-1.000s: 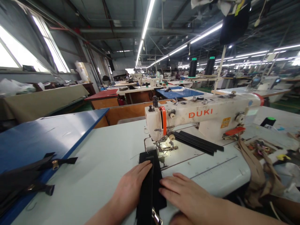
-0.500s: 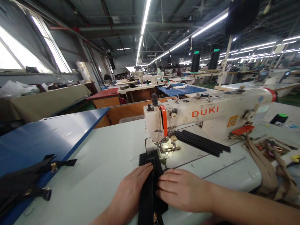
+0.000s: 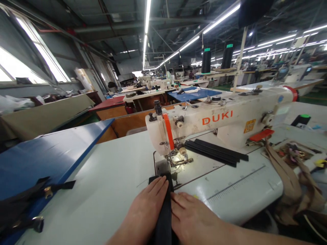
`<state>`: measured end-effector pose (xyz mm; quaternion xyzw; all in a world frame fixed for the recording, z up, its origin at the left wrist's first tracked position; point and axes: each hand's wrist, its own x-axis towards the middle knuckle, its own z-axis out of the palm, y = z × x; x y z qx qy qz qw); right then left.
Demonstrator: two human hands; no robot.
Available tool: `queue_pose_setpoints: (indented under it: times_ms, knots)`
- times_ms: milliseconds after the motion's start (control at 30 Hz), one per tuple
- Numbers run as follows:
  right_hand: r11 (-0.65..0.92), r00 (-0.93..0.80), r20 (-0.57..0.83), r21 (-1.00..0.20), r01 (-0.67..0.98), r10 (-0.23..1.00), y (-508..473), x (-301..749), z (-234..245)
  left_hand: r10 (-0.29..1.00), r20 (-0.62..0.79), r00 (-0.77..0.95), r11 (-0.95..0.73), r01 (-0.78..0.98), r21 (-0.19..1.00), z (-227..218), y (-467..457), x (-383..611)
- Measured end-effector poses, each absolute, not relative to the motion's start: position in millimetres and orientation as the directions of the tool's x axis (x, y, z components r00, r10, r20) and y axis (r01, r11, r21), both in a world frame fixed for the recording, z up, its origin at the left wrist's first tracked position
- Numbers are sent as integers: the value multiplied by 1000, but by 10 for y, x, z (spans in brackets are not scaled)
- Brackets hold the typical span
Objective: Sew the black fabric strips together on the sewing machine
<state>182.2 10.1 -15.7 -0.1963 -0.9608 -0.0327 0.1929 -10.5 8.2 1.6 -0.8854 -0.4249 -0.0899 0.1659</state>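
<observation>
A long black fabric piece (image 3: 163,217) runs toward me over the pale table, its far end just short of the sewing machine's (image 3: 217,119) needle and presser foot (image 3: 170,158). My left hand (image 3: 148,204) lies flat on its left side, fingers stretched out and pointing at the machine. On the right edge my right hand (image 3: 190,214) has its fingers bent and pressed together against the fabric; its thumb is hidden. The near end of the piece runs out of view between my wrists.
Black strips (image 3: 214,151) lie on the machine bed. At the left, black pieces with metal fittings (image 3: 48,192) rest over a blue table (image 3: 51,149). Tan straps (image 3: 286,180) hang by a tray of small parts (image 3: 298,153). Black thread cones (image 3: 206,61) stand behind the machine.
Both hands and the black fabric now sit slightly lower in view, with the fabric narrower between them. The metal zipper pull at its near end is out of sight. The view has shifted right.
</observation>
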Motion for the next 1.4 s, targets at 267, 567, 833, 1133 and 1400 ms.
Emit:
queue_pose_setpoints:
  times_ms: [267, 567, 833, 1133, 1400]
  knots:
    - [927, -772, 540, -42, 373, 335, 170, 1771, -418, 725, 286, 627, -557, 777, -294, 6, 148, -99]
    - [915, -685, 632, -101, 391, 363, 204, 1688, -638, 682, 390, 618, -542, 786, -298, -162, 191, -180]
    - [918, -619, 708, -111, 380, 341, 232, 1707, -623, 701, 300, 647, -588, 762, -271, -102, 237, -183]
    - [928, -749, 554, -147, 342, 363, 238, 1725, -580, 705, 282, 651, -584, 758, -290, -96, 254, -144]
    - [926, -731, 579, -132, 353, 362, 228, 1717, -609, 681, 279, 677, -579, 731, -360, -87, 252, -140]
